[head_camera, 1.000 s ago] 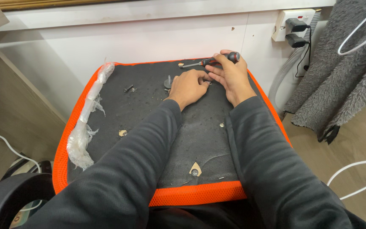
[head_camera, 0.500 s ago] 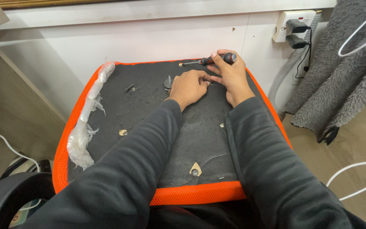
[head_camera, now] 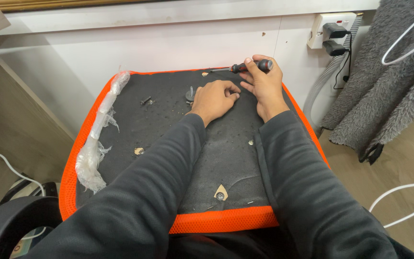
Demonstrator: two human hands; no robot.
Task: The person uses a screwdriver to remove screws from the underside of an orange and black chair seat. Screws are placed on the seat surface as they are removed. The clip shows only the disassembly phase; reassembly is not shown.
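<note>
Screwdriver (head_camera: 246, 66), black and red, lies gripped in the right hand (head_camera: 263, 86) at the far edge of the upturned orange-rimmed seat base (head_camera: 120, 192). The left hand (head_camera: 214, 100) rests curled on the black underside, contents hidden; loose screws (head_camera: 145, 100) lie apart, so fastening looks unfinished

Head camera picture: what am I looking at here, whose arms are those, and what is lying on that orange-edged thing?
The camera sits on a person's head and looks down, so both dark sleeves are their own. The seat panel, black with an orange mesh edge, lies flat. The right hand has its grip on a screwdriver with a red and black handle. The left hand rests curled on the panel. A loose bolt and crumpled clear plastic wrap lie to the left.
</note>
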